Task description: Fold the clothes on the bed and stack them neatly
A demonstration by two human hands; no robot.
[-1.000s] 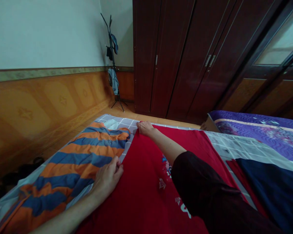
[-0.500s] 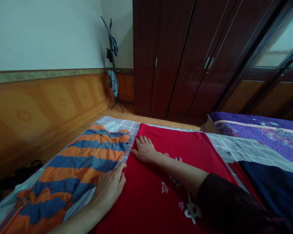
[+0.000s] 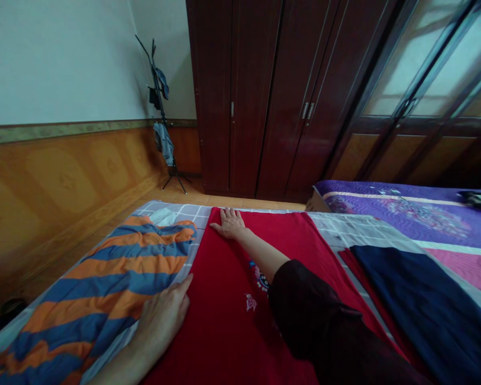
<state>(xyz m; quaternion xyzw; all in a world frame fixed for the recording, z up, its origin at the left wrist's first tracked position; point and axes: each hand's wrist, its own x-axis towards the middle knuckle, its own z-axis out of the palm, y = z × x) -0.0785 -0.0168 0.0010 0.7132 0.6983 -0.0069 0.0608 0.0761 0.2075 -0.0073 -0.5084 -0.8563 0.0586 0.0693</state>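
A red shirt (image 3: 224, 299) with printed figures lies spread over a checked bed sheet (image 3: 336, 224). My right hand (image 3: 230, 223) rests flat near its far left corner, fingers spread. At the shirt's left edge is my left hand (image 3: 166, 310), its fingers close together and the index finger pointing forward along the edge; whether it pinches any cloth cannot be made out. Just left of that hand lies a rumpled orange and blue striped garment (image 3: 124, 272). The right forearm, in a dark sleeve, crosses the shirt and hides part of the print.
Folded dark blue cloth (image 3: 417, 299) lies on the right, with red cloth beside it. Beyond is a bed with a purple cover (image 3: 364, 200). A coat stand (image 3: 160, 107) and a dark red wardrobe (image 3: 248, 107) stand at the back.
The view has turned somewhat to the right. My right hand has moved forward over the shirt toward its far edge. My left hand remains beside the shirt's left edge.
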